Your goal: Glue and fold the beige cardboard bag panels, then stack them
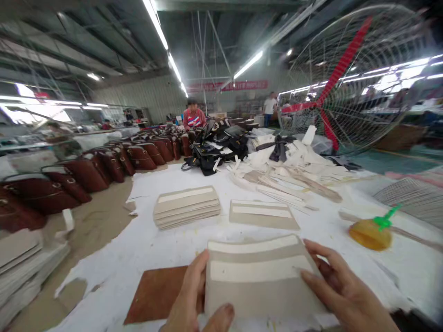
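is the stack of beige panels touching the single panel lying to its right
Apart: the head view shows a strip of white sheet between the stack and the single panel.

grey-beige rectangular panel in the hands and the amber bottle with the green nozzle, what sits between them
In the head view, the right hand, holding the panel, then a stretch of white table covering.

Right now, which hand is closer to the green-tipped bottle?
Right. Your right hand is this side of the bottle, slightly left; your left hand is farther, across the panel.
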The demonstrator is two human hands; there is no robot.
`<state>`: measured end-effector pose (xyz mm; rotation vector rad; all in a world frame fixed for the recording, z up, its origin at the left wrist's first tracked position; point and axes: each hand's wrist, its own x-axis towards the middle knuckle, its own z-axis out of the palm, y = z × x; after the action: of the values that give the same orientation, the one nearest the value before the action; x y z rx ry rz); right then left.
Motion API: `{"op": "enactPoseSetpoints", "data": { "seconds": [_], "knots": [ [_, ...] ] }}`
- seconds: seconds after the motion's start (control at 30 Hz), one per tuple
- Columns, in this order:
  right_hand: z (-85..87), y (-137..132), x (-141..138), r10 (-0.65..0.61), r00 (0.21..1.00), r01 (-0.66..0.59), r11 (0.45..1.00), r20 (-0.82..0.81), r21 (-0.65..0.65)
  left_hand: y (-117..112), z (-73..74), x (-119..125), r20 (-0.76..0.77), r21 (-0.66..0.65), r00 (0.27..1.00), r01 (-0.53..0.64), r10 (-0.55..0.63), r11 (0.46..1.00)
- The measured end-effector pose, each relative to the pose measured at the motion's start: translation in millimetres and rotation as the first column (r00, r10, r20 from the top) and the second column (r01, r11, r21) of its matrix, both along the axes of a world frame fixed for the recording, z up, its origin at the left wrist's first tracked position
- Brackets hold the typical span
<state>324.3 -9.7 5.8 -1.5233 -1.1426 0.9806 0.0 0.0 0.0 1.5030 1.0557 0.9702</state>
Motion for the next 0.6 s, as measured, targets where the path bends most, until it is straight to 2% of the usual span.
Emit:
{"op": "enactPoseSetpoints", "data": {
  "seconds": [0.1, 0.17, 0.23, 0.33, 0.43, 0.53, 0.6],
  "knots": [
    [14.0, 43, 31, -0.098, 0.993, 0.093, 0.994, 0.073, 0.061, 47, 33.7, 41, -0.08, 0.097, 0.995, -0.05, 0.058, 0.994],
    [17.3, 73, 47, -0.187, 0.972, 0.173, 0.98, 0.14, 0.103, 80, 49.1, 64, -0.194, 0.167, 0.976, -0.072, 0.104, 0.983],
    [13.9, 103, 56, -0.257, 0.946, 0.232, 0.963, 0.2, 0.138, 111, 56.2, 84, -0.224, 0.195, 0.968, -0.068, 0.111, 0.978],
    [0.5, 142, 62, -0.305, 0.917, 0.269, 0.949, 0.257, 0.167, 139, 54.1, 100, -0.294, 0.195, 0.949, -0.054, 0.111, 0.979],
    [-13.8, 165, 61, -0.332, 0.879, 0.286, 0.941, 0.342, 0.18, 134, 47.1, 94, -0.41, 0.148, 0.907, -0.035, 0.094, 0.988],
    [-21.9, 170, 60, -0.332, 0.842, 0.262, 0.941, 0.426, 0.215, 103, 48.8, 64, -0.514, 0.076, 0.858, 0.06, -0.013, 0.995],
    [-22.0, 168, 58, -0.301, 0.834, 0.199, 0.946, 0.462, 0.257, 78, 58.4, 37, -0.56, 0.014, 0.821, 0.146, -0.113, 0.989]
  ]
}}
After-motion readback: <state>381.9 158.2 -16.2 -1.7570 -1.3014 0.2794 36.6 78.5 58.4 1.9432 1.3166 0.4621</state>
